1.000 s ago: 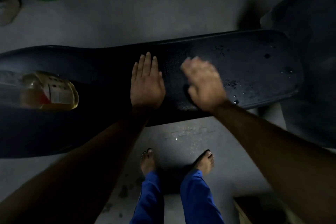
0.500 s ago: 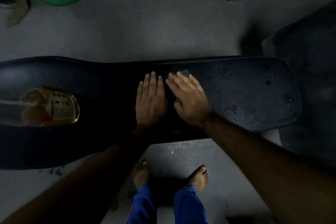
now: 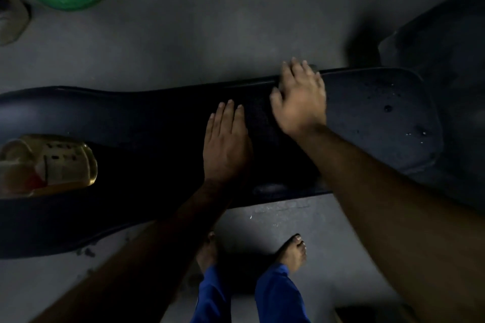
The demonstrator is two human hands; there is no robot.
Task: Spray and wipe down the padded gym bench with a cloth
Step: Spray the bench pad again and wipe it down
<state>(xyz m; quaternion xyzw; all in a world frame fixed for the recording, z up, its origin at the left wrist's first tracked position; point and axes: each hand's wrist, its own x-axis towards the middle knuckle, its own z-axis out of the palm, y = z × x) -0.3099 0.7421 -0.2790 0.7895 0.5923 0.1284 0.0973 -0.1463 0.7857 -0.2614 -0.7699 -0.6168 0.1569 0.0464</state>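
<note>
**Hands flat on bench pad**

Bench: long dark padded surface (image 3: 131,123) runs left to right, droplets at right end. Left hand (image 3: 226,144) lies flat mid-pad, fingers straight and together. Right hand (image 3: 300,97), blurred, fingers extended, presses at far edge; cloth not discernible beneath. Yellowish plastic bottle (image 3: 49,164) lies on left part.

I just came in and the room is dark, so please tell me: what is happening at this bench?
A person stands barefoot over a dark padded bench. The left hand rests flat on the pad. The right hand, blurred by motion, presses near the far edge; whether a cloth lies under it cannot be told. Droplets show on the right end of the pad. A yellowish bottle lies on the left part of the bench.
</note>
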